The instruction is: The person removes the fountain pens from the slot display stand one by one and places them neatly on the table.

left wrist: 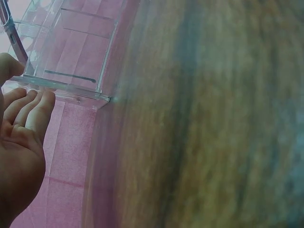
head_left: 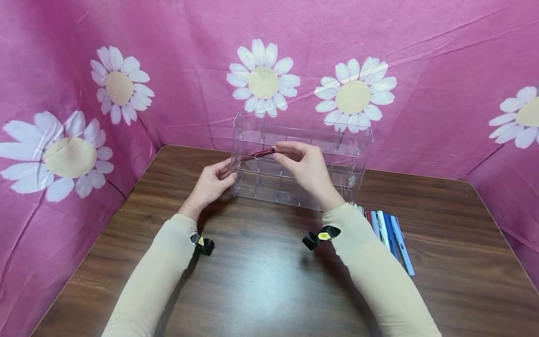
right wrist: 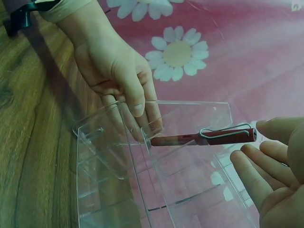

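Note:
A clear acrylic rack [head_left: 290,187] with rows of compartments stands near the back of the table. My left hand [head_left: 212,185] holds its left side wall, thumb in front and fingers on the outer face, as the left wrist view also shows. A dark red pen [right wrist: 225,137] with a wire clip lies slantwise at the rack's upper left. My right hand [head_left: 307,168] pinches the pen's clip end at the fingertips. The pen's other end points toward the left wall, close to my left fingers.
To the right of the rack, several pens [head_left: 393,236] in blue, white and other colours lie side by side on the wooden table [head_left: 252,281], partly behind the right sleeve. A pink cloth [head_left: 189,70] with daisies hangs behind the table.

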Motion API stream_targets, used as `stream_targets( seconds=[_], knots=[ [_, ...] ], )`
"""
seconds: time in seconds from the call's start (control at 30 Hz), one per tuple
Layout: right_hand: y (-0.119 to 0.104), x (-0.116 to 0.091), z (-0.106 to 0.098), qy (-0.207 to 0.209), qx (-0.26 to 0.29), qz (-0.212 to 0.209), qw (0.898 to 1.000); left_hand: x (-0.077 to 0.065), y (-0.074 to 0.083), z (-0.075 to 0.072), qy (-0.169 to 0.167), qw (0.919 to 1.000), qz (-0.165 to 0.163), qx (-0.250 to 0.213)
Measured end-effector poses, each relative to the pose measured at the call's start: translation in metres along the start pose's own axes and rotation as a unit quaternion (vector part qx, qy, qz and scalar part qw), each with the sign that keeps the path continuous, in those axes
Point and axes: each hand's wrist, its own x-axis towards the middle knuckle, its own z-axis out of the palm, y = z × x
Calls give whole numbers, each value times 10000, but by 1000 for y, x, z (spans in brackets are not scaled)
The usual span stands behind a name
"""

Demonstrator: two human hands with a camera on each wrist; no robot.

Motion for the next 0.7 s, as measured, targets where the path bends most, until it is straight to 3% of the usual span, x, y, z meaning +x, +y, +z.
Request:
stream_targets(
  seconds=[0.27, 0.47, 0.7],
  knots=[
    [0, 3, 7, -45, 83, 75, 9999, 0, 3, -2, -66, 9996, -155, 242],
    [2, 3, 9, -13, 131, 100, 9999, 0, 3, -3, -342, 9967, -583, 453],
    [4, 3, 11, 11, 131, 141, 9998, 2, 2, -5, -426, 9941, -941, 341]
  ],
)
